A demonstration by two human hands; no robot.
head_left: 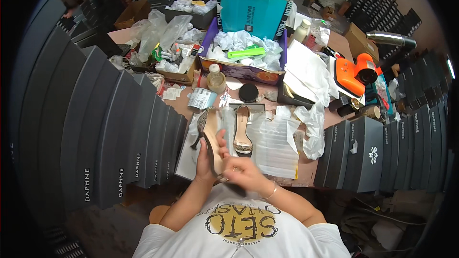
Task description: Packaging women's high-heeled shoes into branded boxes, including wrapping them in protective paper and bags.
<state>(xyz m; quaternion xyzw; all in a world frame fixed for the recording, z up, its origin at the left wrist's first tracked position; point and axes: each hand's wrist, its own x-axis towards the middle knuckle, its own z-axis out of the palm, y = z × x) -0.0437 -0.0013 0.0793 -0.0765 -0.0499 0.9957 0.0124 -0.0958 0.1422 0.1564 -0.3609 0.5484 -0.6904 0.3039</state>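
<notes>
Held sandal: We see one high-heeled sandal [209,131] in the air over the near edge of the table [308,172]; it is slanted, with the thin heel toward our left and the toe toward the white shirt [241,229].
Left hand: The left hand [206,161] is closed around the middle of this sandal; its thumb lies along the left side, and its other fingers show at the right side, so we call it a firm grip.
Right hand: The right hand [245,173] is at the front part of the sandal, with the fingers curled in; because it is blurred, we cannot tell if they pinch the strap or only touch it.
Second sandal: We find the other sandal [242,129] lying on the table, just beyond the hands, its toe toward us.
Papers: White sheets [275,141] lie to the right of the second sandal.
Jar: Farther away we notice a glass jar [216,82] with a white top, and near it a black round lid [248,92].
</notes>
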